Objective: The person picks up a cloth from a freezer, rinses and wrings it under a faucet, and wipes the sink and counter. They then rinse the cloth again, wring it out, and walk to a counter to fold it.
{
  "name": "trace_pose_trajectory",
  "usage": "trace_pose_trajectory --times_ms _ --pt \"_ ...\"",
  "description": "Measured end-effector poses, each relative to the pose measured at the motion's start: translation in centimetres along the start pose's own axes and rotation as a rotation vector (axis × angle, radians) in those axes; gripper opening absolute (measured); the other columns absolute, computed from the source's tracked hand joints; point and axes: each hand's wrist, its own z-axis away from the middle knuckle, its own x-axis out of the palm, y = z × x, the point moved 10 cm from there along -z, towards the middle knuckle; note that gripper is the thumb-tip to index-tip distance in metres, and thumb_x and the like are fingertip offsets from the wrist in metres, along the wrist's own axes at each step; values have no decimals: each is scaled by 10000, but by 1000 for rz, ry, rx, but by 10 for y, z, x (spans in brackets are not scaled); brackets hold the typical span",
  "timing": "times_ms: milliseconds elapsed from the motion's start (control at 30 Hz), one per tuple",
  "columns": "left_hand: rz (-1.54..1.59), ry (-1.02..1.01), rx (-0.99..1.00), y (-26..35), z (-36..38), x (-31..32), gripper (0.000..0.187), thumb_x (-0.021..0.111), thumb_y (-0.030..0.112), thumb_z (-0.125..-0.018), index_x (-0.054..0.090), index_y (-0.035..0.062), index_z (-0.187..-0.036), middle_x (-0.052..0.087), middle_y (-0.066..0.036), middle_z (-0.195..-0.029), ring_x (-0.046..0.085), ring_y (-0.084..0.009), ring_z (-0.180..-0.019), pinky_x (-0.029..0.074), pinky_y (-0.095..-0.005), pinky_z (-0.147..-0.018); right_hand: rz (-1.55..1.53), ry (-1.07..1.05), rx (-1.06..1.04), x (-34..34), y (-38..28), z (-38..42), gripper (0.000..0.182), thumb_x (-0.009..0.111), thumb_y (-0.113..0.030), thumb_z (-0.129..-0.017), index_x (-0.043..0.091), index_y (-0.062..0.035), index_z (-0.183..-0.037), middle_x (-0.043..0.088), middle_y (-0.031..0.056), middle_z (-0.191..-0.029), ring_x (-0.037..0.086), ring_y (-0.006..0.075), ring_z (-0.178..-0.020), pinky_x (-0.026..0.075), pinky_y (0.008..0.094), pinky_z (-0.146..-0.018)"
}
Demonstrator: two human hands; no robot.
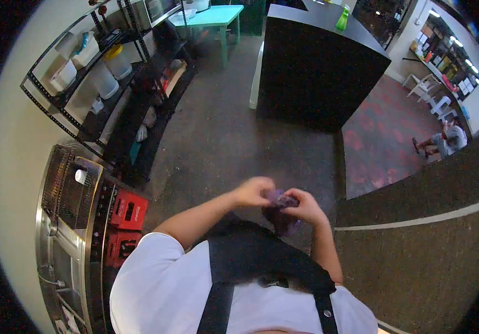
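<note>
In front of the dark apron (256,253), both hands hold a dark purple bundle (284,221) that looks like a knotted or gathered bag. My left hand (255,192) is closed at its upper left edge, blurred by motion. On the other side, my right hand (305,208) pinches the top of the bundle between thumb and fingers. The lower part hangs below the fingers. What is inside it, if anything, cannot be made out.
Red crates (128,209) stand at left beside a metal counter (78,261). Black shelving (72,103) with tubs lines the wall. Ahead are a dark counter (317,72) bearing a green bottle (342,19) and a turquoise table (211,15). A seated person (454,138) is far right.
</note>
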Motion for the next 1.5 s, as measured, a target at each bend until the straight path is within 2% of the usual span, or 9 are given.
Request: trace_pose_trajectory --times_ms 133,300,867,967,1100,1200,1267,1333,1500 --pt "-534 67 132 28 -50 -49 212 734 170 -675 567 53 -735 593 -78 -805 586 -213 -776 440 -350 -651 185 13 47 -71 9 -31 268 744 -74 -671 652 -11 -915 648 59 -792 604 126 -690 491 276 -631" --pt "-192 115 107 9 -91 -95 292 735 150 -719 476 35 -648 587 -95 -802 585 -244 -761 436 -343 -634 594 244 52 -145 10 -96 208 710 -49 -648 688 -14 -851 663 166 -841 649 250 -704 495 326 -669" --pt "-755 -175 -150 -122 -261 -325 183 721 131 -718 580 32 -779 617 -156 -841 592 -377 -790 465 -433 -681 531 913 -79 -406 -12 -208 161 646 -39 -661 710 -62 -806 617 82 -760 615 225 -738 467 318 -687" --pt "-611 -102 179 -116 -299 -343 160 720 107 -709 587 24 -741 634 -121 -811 606 -342 -738 475 -397 -677 183 898 -282 -423 7 -212 199 646 -30 -670 688 -47 -864 655 29 -834 611 177 -762 457 293 -698" --pt "166 -202 -69 -154 -342 -369 207 749 78 -643 593 32 -771 629 -27 -836 603 -181 -727 456 -292 -645 -221 568 -24 -456 33 -229 256 656 -61 -694 650 -38 -948 661 26 -982 606 165 -871 455 295 -761" --pt "670 91 -220 -223 -368 -377 405 761 239 -689 585 11 -974 612 -28 -940 594 -132 -803 461 -269 -675 -153 443 -129 -492 28 -275 447 655 -304 -814 576 -41 -1166 599 96 -1185 573 214 -1057 447 353 -894" --pt "1124 368 -359 -254 -390 -347 616 701 400 -758 532 -14 -1182 609 -111 -1093 595 -221 -969 467 -372 -845 -858 520 -351 -490 0 -322 779 533 -637 -828 444 -62 -1346 480 143 -1349 482 275 -1210 394 437 -1004" --pt "1580 430 -378 -273 -397 -305 716 656 464 -789 483 -25 -1282 589 -154 -1193 578 -270 -1076 442 -430 -952 -1254 387 25 -467 97 -352 975 416 -776 -770 299 -80 -1443 382 132 -1440 405 311 -1288 336 498 -1060" --pt "1385 126 -484 -306 -377 -242 716 596 454 -850 425 -40 -1339 514 -180 -1316 494 -305 -1220 342 -456 -1065 -1277 137 248 -444 203 -342 710 639 -457 -828 424 -59 -1374 485 130 -1367 458 305 -1259 335 490 -1067"
